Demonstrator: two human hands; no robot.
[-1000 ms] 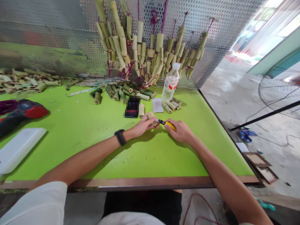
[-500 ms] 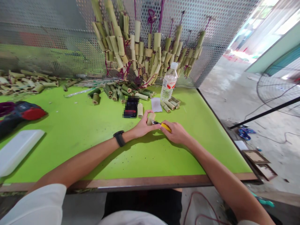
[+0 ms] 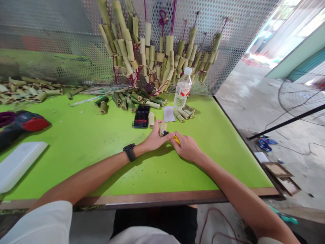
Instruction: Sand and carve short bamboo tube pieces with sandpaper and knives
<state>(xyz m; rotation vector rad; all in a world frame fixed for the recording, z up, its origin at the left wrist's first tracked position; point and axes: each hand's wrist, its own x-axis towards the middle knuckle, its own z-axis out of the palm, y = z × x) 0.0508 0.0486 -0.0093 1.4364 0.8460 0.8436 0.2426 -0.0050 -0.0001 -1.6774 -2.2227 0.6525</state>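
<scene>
My left hand [image 3: 154, 138] is closed around a short, pale bamboo piece [image 3: 163, 127], its thumb stretched toward my right hand. A yellow-handled utility knife [image 3: 176, 140] is gripped in my right hand [image 3: 186, 145]. The knife's dark front end meets the bamboo close to my left thumb; the blade itself is too small to make out. Just beyond my left hand, another pale bamboo piece [image 3: 151, 120] stands beside a dark phone [image 3: 141, 117], part of which is pixelated. A greyish paper sheet [image 3: 169, 114] lies behind the held piece.
A water bottle [image 3: 182, 88] stands behind several cut bamboo tubes [image 3: 187, 112]. Green bamboo lengths [image 3: 127, 99] are heaped at the back, under bamboo strings hanging on a perforated metal panel [image 3: 233, 44]. To the left lie a red-and-black power tool [image 3: 33, 122] and a white block [image 3: 22, 162].
My right hand has shifted slightly left, and the knife handle now tilts more steeply. My left hand still holds the bamboo piece in nearly the same spot.
</scene>
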